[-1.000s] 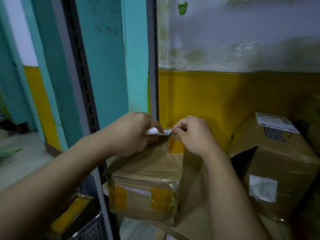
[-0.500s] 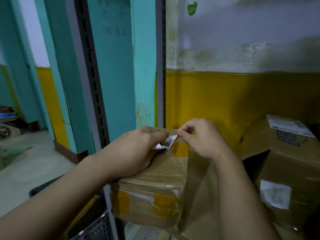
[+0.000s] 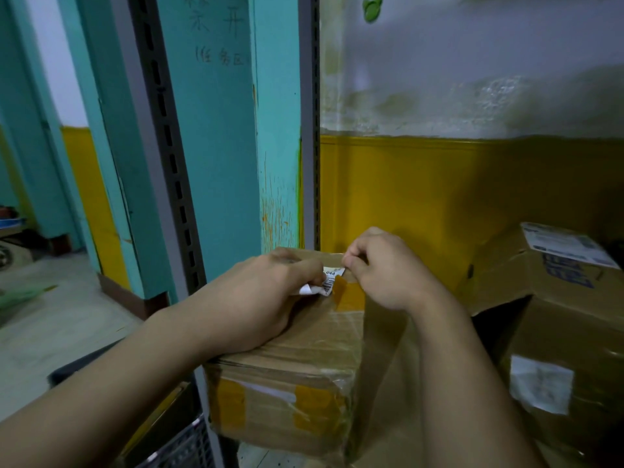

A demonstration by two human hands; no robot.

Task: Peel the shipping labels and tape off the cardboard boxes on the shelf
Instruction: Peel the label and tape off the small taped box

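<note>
Label peeling is in hand. The white label (image 3: 327, 282), at the far edge of the box (image 3: 304, 349) top, is pinched by the left hand (image 3: 256, 298) and the right hand (image 3: 388, 275). A steady pull is likely required next.

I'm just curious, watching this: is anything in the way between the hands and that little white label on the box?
Nothing visible stands between them. The left hand pinches the curled-up end of the white label, and the right hand pinches its other end, on top of the taped cardboard box.
</note>
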